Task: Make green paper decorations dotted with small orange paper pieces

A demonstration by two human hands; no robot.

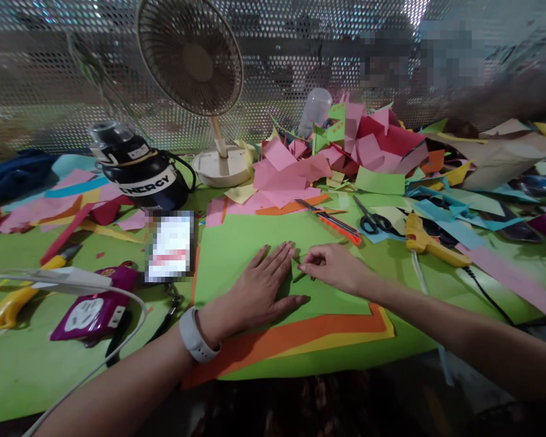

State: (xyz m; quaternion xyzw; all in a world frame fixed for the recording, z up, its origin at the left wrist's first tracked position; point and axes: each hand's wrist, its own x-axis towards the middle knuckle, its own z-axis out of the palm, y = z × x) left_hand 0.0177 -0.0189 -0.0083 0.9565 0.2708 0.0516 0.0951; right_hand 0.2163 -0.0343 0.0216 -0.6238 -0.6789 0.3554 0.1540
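Note:
A large sheet of green paper [241, 243] lies on the table, over orange paper [259, 346] and yellow paper. My left hand [266, 285] rests flat on the green sheet with its fingers stretched out; a grey watch band is on that wrist. Just to its right, my right hand [332, 267] is closed in a pinch at a small piece of green paper [299, 277]. Whether that piece is loose or a raised flap of the sheet, I cannot tell. Beyond the hands lies an orange box cutter [334, 224], near black-handled scissors [375, 221].
A yellow glue gun [432, 243] lies at the right with its cord. Pink and coloured paper scraps [295, 170] pile up behind. A fan [218, 164], a black bottle [141, 176], a phone [170, 246], a purple power bank [95, 306] and a white cable [131, 340] occupy the left.

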